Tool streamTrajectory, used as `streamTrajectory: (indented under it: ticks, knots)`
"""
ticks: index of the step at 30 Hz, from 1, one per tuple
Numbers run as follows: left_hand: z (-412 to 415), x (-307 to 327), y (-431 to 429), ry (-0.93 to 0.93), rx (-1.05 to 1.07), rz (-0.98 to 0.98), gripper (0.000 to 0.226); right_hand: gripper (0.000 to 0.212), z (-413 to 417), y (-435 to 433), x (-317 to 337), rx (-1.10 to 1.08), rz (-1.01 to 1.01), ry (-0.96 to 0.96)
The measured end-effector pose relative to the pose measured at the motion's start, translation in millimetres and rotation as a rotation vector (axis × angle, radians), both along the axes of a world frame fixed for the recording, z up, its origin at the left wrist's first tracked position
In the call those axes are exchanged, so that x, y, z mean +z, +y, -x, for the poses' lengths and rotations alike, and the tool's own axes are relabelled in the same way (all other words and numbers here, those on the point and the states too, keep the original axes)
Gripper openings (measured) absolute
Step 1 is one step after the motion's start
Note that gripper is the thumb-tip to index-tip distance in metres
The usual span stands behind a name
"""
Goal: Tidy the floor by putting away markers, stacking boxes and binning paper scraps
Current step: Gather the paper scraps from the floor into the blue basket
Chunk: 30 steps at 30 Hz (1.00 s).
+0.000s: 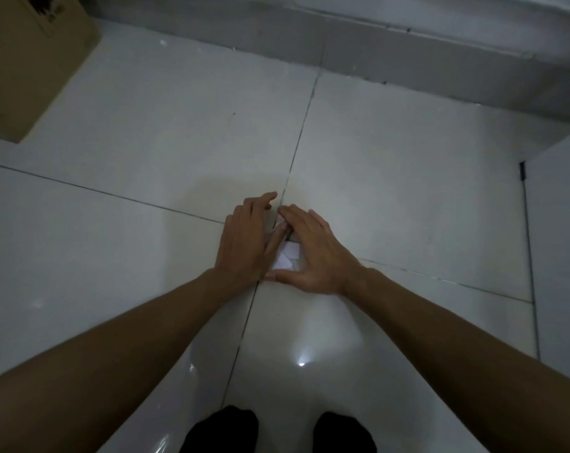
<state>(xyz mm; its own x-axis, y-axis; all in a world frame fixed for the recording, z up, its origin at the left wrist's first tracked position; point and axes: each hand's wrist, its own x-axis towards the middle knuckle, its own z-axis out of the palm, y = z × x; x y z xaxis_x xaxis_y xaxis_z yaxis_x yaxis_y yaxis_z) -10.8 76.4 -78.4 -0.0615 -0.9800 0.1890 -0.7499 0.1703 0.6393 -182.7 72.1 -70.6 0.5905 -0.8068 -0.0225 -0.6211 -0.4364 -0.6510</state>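
A: Hands status? Both down on the floor (113, 142), 2 in view: left hand (244, 238), right hand (313, 253), fingers spread flat, cupped toward each other.

B: Holding anything?

A: Not gripped. Paper scraps (287, 258) sit between the palms, on the floor at the tile joint. At least 2 white pieces visible, rest hidden under the fingers; exact count: cannot tell.

B: Other items, big to small?

A: 1 cardboard box (25, 60) far left, well apart from the hands. 1 white panel (558, 223) at the right edge. 2 dark feet (221, 433) at the bottom.
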Motion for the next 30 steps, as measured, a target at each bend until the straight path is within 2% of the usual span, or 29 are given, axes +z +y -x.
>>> streamTrajectory:
  ticks: [2,4,6,8,13,15,20,22,26,30]
  knots:
    - [-7,0,3,0.195,-0.026,0.012,0.038,0.098,-7,7,-7,-0.019,0.029,-0.025]
    - [-13,0,6,0.286,0.049,-0.003,0.035,0.087,-15,10,-13,-0.041,0.16,0.103]
    - [-18,-1,8,0.307,0.104,-0.029,0.033,0.062,-19,8,-16,-0.069,0.274,0.181]
    - [-22,-2,9,0.295,0.089,-0.036,0.032,0.04,-19,5,-18,-0.092,0.336,0.137]
    - [-21,-1,9,0.255,0.07,-0.035,0.03,0.02,-26,3,-17,-0.041,0.427,0.145]
    - [-19,0,10,0.253,0.073,-0.041,0.029,0.016,-28,1,-15,-0.015,0.428,0.192]
    - [-18,5,10,0.254,0.09,-0.065,0.027,0.028,-29,-15,-5,0.021,0.274,0.272]
    - [-17,7,9,0.27,0.107,-0.085,0.027,0.029,-30,-19,1,-0.126,0.19,0.181]
    - [-16,13,6,0.328,0.154,-0.114,0.026,0.026,-28,-26,7,-0.58,-0.05,-0.225]
    - [-24,21,5,0.345,0.181,-0.119,0.025,0.027,-33,-40,9,-0.759,-0.181,-0.33]
